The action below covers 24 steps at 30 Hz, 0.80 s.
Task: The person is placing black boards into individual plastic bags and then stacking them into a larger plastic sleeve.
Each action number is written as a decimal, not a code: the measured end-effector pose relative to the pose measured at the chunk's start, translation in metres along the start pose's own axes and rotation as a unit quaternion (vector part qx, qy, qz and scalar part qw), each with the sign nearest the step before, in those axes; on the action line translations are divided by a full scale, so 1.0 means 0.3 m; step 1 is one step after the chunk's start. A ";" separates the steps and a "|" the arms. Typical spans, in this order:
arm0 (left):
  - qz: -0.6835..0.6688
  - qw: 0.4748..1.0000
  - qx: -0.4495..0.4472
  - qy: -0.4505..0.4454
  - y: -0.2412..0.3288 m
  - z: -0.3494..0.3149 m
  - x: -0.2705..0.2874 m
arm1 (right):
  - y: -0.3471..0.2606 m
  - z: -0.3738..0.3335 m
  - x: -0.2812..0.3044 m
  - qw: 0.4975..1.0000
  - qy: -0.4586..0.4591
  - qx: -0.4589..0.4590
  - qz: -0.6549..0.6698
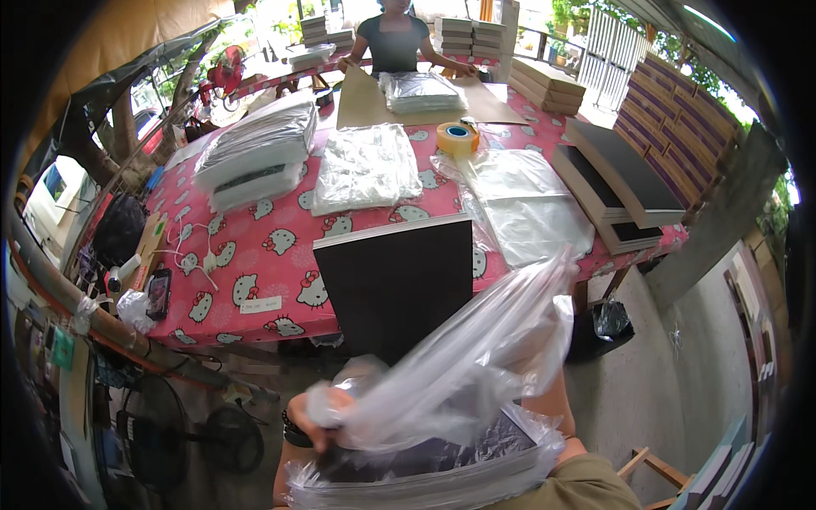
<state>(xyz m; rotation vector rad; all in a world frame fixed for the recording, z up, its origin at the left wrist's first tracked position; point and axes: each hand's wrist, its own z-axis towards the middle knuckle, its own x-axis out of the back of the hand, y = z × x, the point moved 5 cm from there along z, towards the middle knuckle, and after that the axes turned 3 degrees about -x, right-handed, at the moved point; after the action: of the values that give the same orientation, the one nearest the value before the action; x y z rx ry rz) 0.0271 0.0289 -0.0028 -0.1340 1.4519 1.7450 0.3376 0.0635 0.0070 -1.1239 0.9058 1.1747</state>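
My left hand [321,416], with a dark band at the wrist, is closed on the gathered end of a clear plastic bag [476,348], slightly smeared by motion. The bag stretches up to the right across my lap. Plastic covers the place where my right hand would be, so its fingers cannot be made out. Below the bag, on my lap, lies a stack of dark flat panels in clear plastic [425,459]. In front of me, a black panel with pale layered edges [395,285] leans at the table's near edge.
The pink patterned table [285,293] carries wrapped stacks [263,153], flat plastic bags [531,204], a tape roll [457,138] and black-topped panels [625,174] at the right. Another person [393,41] stands opposite over brown paper. A black fan [153,425] stands lower left.
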 end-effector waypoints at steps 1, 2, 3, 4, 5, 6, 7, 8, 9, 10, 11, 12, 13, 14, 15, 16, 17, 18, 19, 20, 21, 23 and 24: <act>-0.051 0.999 -0.005 0.009 0.010 -0.014 0.037 | 0.037 -0.013 0.004 0.995 -0.080 -0.055 -0.022; -0.088 0.995 -0.025 0.048 0.037 -0.008 0.093 | 0.088 -0.022 -0.036 0.980 -0.159 -0.108 -0.053; -0.118 0.988 -0.043 0.091 0.062 0.009 0.141 | 0.132 -0.049 -0.089 0.962 -0.225 -0.134 -0.079; -0.107 0.984 -0.049 0.136 0.075 0.019 0.193 | 0.165 -0.065 -0.067 0.938 -0.252 -0.203 -0.124; -0.079 0.979 -0.043 0.182 0.088 0.041 0.241 | 0.169 -0.071 -0.049 0.908 -0.245 -0.251 -0.229; -0.030 0.975 -0.029 0.219 0.102 0.070 0.281 | 0.172 -0.074 -0.028 0.861 -0.248 -0.299 -0.328; 0.038 0.971 -0.012 0.235 0.128 0.097 0.299 | 0.135 -0.031 -0.029 0.789 -0.218 -0.326 -0.473; 0.133 0.959 0.007 0.250 0.160 0.111 0.310 | 0.107 0.039 -0.043 0.812 -0.101 -0.217 -0.533; 0.204 0.949 0.020 0.240 0.186 0.143 0.299 | 0.057 0.102 -0.057 0.796 -0.003 -0.094 -0.598; 0.272 0.945 0.028 0.177 0.192 0.226 0.223 | -0.017 0.145 -0.058 0.715 0.015 -0.002 -0.699; 0.336 0.934 0.033 0.112 0.191 0.294 0.173 | -0.055 0.170 -0.066 0.675 0.042 0.037 -0.736; 0.409 0.906 -0.028 0.106 0.186 0.349 0.175 | -0.049 0.202 -0.084 0.651 0.055 0.080 -0.753; 0.479 0.867 -0.091 0.100 0.177 0.394 0.194 | -0.036 0.236 -0.083 0.582 0.042 0.118 -0.803; 0.583 0.801 -0.074 0.114 0.170 0.430 0.212 | -0.027 0.271 -0.049 0.508 0.035 0.155 -0.847; 0.624 0.765 -0.120 0.104 0.156 0.460 0.198 | -0.022 0.291 -0.020 0.428 0.028 0.192 -0.883; 0.673 0.714 -0.178 0.070 0.141 0.465 0.215 | -0.011 0.300 0.008 0.406 0.013 0.183 -0.895; 0.717 0.655 -0.234 0.037 0.136 0.463 0.192 | -0.006 0.288 -0.004 0.406 0.001 0.182 -0.896; 0.735 0.644 -0.200 0.076 0.132 0.431 0.200 | 0.001 0.261 -0.025 0.405 -0.011 0.181 -0.896; 0.732 0.639 -0.218 0.087 0.132 0.404 0.180 | 0.004 0.221 -0.054 0.400 -0.017 0.179 -0.899; 0.750 0.618 -0.213 0.102 0.141 0.351 0.161 | 0.015 0.177 -0.097 0.425 -0.002 0.206 -0.882; 0.762 0.605 -0.205 0.107 0.140 0.321 0.134 | -0.003 0.135 -0.133 0.442 0.000 0.216 -0.870; 0.723 0.640 -0.251 0.067 0.181 0.262 0.102 | -0.037 0.060 -0.192 0.482 -0.004 0.229 -0.846; 0.701 0.658 -0.272 0.048 0.200 0.234 0.085 | -0.050 0.049 -0.203 0.569 0.022 0.113 -0.814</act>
<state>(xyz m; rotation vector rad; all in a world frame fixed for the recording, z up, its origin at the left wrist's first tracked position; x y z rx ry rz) 0.0011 0.1036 0.0513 0.8443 0.9434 3.4293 0.3410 0.0636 0.0714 -1.1523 -0.2188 -0.5426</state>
